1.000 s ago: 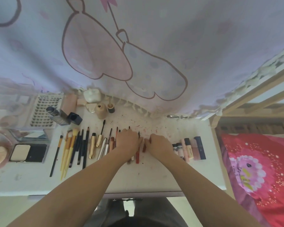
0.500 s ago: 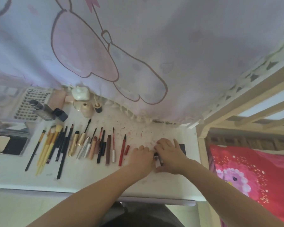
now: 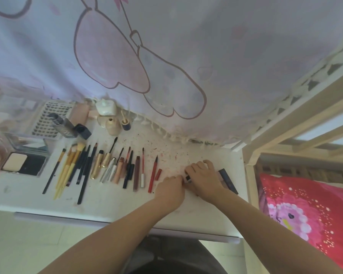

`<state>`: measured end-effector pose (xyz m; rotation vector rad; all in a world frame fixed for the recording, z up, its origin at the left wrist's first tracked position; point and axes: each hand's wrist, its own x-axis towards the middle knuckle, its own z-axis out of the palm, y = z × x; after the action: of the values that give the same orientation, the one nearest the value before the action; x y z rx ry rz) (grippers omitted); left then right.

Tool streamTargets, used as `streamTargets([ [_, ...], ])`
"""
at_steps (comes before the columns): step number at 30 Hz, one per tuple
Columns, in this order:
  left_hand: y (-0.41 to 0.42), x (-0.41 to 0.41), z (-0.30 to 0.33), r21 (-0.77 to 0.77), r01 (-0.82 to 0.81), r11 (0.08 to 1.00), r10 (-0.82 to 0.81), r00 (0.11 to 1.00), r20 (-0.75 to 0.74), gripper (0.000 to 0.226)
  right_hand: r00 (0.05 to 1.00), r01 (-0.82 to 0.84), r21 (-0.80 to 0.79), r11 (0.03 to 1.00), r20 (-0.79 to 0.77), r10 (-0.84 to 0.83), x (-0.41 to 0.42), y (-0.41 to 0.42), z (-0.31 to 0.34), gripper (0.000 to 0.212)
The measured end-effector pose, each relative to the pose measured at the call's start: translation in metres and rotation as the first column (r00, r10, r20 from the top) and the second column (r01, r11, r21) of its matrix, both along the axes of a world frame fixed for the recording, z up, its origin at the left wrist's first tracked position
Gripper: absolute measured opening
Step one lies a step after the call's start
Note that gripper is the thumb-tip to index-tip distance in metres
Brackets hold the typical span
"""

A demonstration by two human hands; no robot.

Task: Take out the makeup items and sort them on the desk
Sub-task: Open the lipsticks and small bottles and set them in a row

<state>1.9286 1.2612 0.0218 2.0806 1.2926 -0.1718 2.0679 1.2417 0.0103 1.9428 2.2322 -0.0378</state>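
Leftmost, we note an open compact with pale powder (image 3: 15, 164) on the white tabletop (image 3: 111, 206), then a row of wooden-handled brushes (image 3: 67, 171), black pencils and gold tubes lying side by side, ending at a red pencil (image 3: 152, 176). Right of these, our left hand (image 3: 169, 189) rests knuckles up, fingers curled; whether they hold anything we cannot tell. Our right hand (image 3: 203, 177) presses down on a small white-and-black tube (image 3: 187, 178). A dark rectangular stick (image 3: 227, 179) lies just beyond it.
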Motion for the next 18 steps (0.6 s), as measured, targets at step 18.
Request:
streamTargets([
  [18,0.030,-0.035,0.047,-0.103,0.107,0.989,-0.078,0.964,0.256,0.022,0.389,0.343,-0.539,0.769,-0.664,-0.638,-0.023,0.019,0.083,0.039],
])
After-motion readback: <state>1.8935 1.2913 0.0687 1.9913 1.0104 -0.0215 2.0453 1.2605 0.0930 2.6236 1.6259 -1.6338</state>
